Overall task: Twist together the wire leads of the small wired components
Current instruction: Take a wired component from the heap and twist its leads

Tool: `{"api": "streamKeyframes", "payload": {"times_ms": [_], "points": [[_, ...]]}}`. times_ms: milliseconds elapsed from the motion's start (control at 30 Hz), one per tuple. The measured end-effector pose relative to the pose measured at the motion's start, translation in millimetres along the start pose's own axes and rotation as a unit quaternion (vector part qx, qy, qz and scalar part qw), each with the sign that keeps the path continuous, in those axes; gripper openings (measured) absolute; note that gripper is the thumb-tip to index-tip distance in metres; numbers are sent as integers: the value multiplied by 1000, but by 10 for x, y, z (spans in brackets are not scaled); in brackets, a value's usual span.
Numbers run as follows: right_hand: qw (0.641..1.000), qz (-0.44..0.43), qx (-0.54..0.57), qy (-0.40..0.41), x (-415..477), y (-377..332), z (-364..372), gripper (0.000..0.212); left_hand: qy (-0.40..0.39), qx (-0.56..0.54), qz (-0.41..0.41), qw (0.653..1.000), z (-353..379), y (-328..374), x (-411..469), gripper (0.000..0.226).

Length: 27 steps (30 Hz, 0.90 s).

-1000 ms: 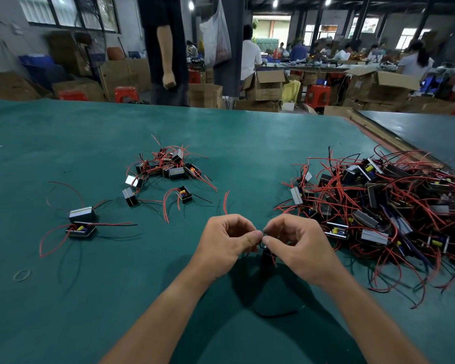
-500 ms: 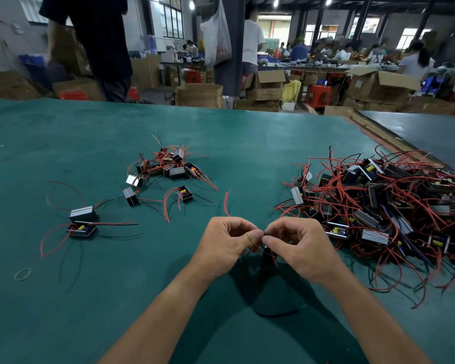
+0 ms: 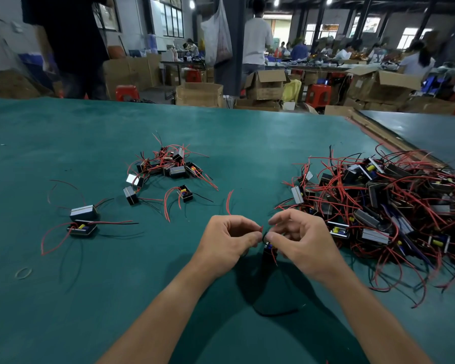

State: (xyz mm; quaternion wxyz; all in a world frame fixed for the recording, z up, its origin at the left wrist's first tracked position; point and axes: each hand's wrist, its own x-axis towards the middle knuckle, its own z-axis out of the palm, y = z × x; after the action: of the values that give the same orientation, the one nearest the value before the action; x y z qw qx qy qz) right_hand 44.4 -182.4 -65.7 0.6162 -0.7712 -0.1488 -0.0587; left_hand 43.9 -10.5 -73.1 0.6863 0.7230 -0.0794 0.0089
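- Wire leads (image 3: 262, 230): a red tip and a dark strand, held in the gap between the two hands where thumb tips almost meet. The short visible stretch runs roughly hand to hand, with the red tip poking up and away from the left thumb.
- Component (image 3: 269, 254): a small dark block hanging just below the pinch, under the right thumb, clear of the table. A red lead trails down from it. Its lower part is in shadow, so the detail is unclear.
- Left hand (image 3: 227, 244): fingers curled in, thumb and forefinger pinching the leads at their near end. Both hands are equally close to the work.
- Right hand (image 3: 304, 244): thumb pressed onto the leads against a finger beneath it, forefinger lifted and hooked free above. Palm turned inward, wrist raised off the table.
- Judgement: the twist is mid-way. The next roll needs the right thumb to turn the strands about that hand-to-hand axis while the left holds fast.
- Black wire (image 3: 273, 313): a slack loop on the table (image 3: 116, 311), nearer the body than either hand.
- Loose red wire (image 3: 229, 202): just beyond the left knuckles.
- Big pile (image 3: 394, 206): tangled, outboard of the right hand.
- Small cluster (image 3: 168, 164): farther out beyond the left hand.
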Motion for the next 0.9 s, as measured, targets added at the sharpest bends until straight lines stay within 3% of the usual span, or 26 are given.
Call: {"api": "streamKeyframes", "payload": {"times_ms": [267, 467, 567, 667, 733, 900], "points": [[999, 2, -35, -12, -7, 19, -7, 26, 13, -8, -5, 1000, 6, 40, -14, 16], [967, -46, -236, -85, -21, 26, -29, 19, 46, -29, -7, 998, -54, 71, 28, 27], [964, -46, -250, -72, -17, 42, -36, 26, 51, 84, 35, 995, -154, 34, 54, 51], [967, -36, -247, -54, -13, 67, -48, 21, -19, 256, 64, 964, -257, 16, 23, 65], [972, -27, -229, -47, -9, 73, -40, 19, -60, 322, 81, 942, -292, 17, -6, 63], [985, -4, -170, -21, 2, 83, -37, 18, -100, 338, 170, 920, -306, 61, -27, 41]]}}
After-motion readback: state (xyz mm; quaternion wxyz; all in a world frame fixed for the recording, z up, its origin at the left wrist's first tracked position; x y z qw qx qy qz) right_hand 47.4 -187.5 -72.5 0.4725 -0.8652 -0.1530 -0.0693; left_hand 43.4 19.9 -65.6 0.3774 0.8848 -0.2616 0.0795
